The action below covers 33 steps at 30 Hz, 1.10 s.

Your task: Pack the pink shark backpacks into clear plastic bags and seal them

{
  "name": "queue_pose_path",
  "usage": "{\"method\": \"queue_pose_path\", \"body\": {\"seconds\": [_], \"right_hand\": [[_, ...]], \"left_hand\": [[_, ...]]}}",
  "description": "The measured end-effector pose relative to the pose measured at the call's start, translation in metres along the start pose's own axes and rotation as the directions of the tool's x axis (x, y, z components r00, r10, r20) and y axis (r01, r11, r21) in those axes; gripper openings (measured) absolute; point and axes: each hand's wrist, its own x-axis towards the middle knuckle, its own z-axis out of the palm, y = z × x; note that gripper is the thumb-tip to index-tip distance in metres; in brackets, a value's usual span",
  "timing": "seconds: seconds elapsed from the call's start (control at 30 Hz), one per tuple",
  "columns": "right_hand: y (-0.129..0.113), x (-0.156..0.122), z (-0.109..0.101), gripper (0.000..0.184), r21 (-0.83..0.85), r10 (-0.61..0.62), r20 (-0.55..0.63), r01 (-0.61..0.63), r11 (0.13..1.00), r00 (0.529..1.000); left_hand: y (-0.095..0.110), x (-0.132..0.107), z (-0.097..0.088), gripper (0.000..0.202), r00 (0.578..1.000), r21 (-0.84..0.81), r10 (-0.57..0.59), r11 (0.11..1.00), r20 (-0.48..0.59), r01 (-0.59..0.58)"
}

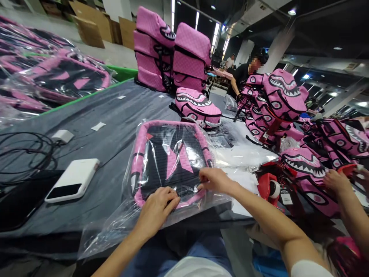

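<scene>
A pink and black backpack (180,157) lies on the table inside a clear plastic bag (115,223), its black panel side up. The bag's loose end spreads over the table's near edge toward the left. My left hand (158,209) is closed at the backpack's near edge, thumb and fingers bent on the plastic. At the near right corner, my right hand (215,180) has its fingers curled in and pinches the plastic. Both fingertips are partly hidden against the bag.
White power bank (73,181), black cables (25,154) and a dark device lie left. Behind stand stacked pink backpacks (191,57). Flat clear bags (245,154) and a red tape dispenser (268,186) lie right. Another person's hands (340,182) touch backpacks at far right; another person stands behind.
</scene>
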Motion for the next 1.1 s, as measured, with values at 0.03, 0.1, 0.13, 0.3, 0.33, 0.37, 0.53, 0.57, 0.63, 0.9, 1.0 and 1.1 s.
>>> {"method": "queue_pose_path", "body": {"seconds": [0.03,0.1,0.13,0.3,0.33,0.37,0.53,0.57,0.63,0.9,1.0,1.1], "right_hand": [[-0.005,-0.007,0.006,0.033,-0.006,-0.059,0.010,0.059,0.998,0.998],[-0.013,-0.015,0.019,0.038,-0.056,-0.134,0.073,0.138,0.989,0.988],[-0.016,-0.016,0.025,0.040,-0.094,-0.146,0.105,0.156,0.983,0.984],[-0.016,-0.010,0.036,0.045,-0.160,-0.154,0.173,0.182,0.970,0.973],[-0.014,-0.009,0.036,0.046,-0.153,-0.157,0.168,0.183,0.971,0.973],[-0.013,-0.008,0.036,0.046,-0.142,-0.159,0.161,0.182,0.973,0.974],[-0.009,-0.006,0.040,0.050,-0.056,-0.138,0.082,0.143,0.988,0.987],[-0.008,-0.009,0.041,0.050,-0.015,-0.143,0.052,0.144,0.990,0.988],[-0.003,-0.023,0.044,0.047,0.154,-0.181,-0.047,0.186,0.970,0.982],[0.089,-0.210,0.048,0.047,0.474,0.621,-0.665,-0.408,0.780,0.415],[0.144,-0.270,0.053,0.042,0.476,0.785,-0.616,-0.762,0.439,0.068],[0.182,-0.293,0.073,0.037,0.551,0.868,-0.496,-0.768,0.328,0.015]], "left_hand": [[0.000,0.000,0.000,0.037,1.000,0.010,0.008,1.000,0.002,-0.008],[0.001,0.001,0.001,0.037,1.000,0.028,0.028,0.999,0.005,-0.028],[0.001,0.000,0.001,0.036,0.999,0.037,0.046,0.998,0.006,-0.046],[-0.015,-0.022,-0.009,0.023,0.951,0.225,0.296,0.936,-0.091,-0.269],[-0.023,-0.029,-0.014,0.022,0.929,0.305,0.345,0.907,-0.138,-0.291],[-0.032,-0.036,-0.019,0.022,0.907,0.380,0.378,0.879,-0.187,-0.288],[-0.066,-0.059,-0.041,0.036,0.890,0.465,0.346,0.867,-0.299,-0.181],[-0.069,-0.059,-0.042,0.040,0.901,0.440,0.314,0.883,-0.299,-0.162],[-0.070,-0.056,-0.042,0.046,0.917,0.387,0.265,0.912,-0.299,-0.138],[-0.074,-0.049,-0.034,0.039,0.915,0.289,0.303,0.931,-0.268,-0.224],[-0.074,-0.048,-0.034,0.034,0.907,0.259,0.331,0.929,-0.261,-0.264],[-0.073,-0.046,-0.032,0.031,0.894,0.265,0.348,0.924,-0.283,-0.276]]}}
